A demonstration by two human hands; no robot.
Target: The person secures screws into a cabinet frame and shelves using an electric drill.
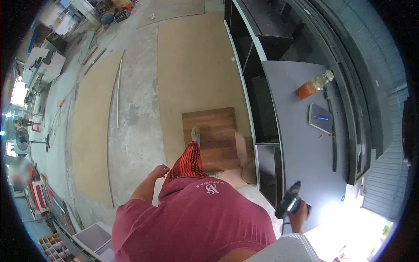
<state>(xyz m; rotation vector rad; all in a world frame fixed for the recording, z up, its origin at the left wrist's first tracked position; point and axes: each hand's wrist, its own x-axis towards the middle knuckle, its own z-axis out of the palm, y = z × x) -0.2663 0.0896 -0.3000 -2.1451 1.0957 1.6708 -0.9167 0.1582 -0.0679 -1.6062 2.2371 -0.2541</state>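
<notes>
My right hand (299, 217), low on the right, is wrapped around the grip of a cordless drill (290, 201). The drill's chuck points up and away from me, over the near end of a dark grey panel (301, 153). At my left side hangs my left hand (161, 170), close to my red and black shorts. Its fingers are loosely bent, and no object shows in them. On the panel lie a bottle with orange contents (313, 86), a dark notebook (320, 118) with a blue pen (321, 118) on it, and a few small screws (326, 135).
My foot is on a wood-patterned board (214, 139), which lies on a large tan sheet (196, 65). A black shelf frame (262, 109) runs along my right. Another tan sheet (94, 131) and a thin strip (118, 94) lie left. A fan (22, 139) stands far left.
</notes>
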